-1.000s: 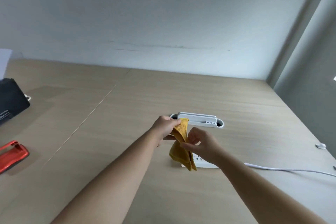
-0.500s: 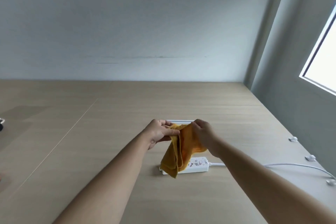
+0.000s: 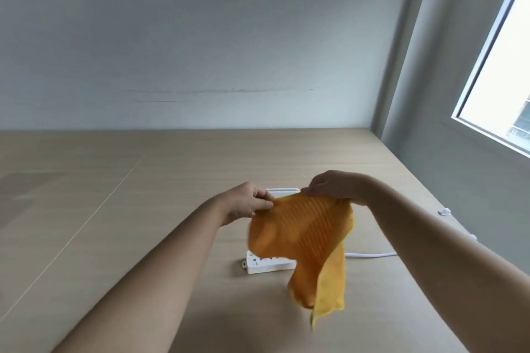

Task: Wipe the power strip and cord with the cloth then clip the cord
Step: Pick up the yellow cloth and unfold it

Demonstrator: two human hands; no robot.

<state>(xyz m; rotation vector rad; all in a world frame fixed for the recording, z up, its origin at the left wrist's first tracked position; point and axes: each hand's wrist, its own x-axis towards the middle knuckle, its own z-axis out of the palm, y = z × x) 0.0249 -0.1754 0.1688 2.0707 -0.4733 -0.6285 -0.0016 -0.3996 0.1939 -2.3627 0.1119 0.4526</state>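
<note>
I hold an orange-yellow cloth (image 3: 304,241) spread in the air above the wooden table (image 3: 143,209). My left hand (image 3: 246,203) pinches its left top corner and my right hand (image 3: 332,185) grips its right top edge. One end of the cloth hangs down at the lower right. Under the cloth lies a white power strip (image 3: 263,265); its right part is hidden by the fabric. Its white cord (image 3: 370,255) runs to the right and disappears behind my right forearm.
A white object (image 3: 282,191) stands behind my hands, mostly hidden. Small white cord clips (image 3: 444,211) sit near the table's right edge by the grey wall. A window is at the far right.
My hands have pulled apart and the folded cloth has opened into a spread sheet. The view has swung right, so the window side shows more.
</note>
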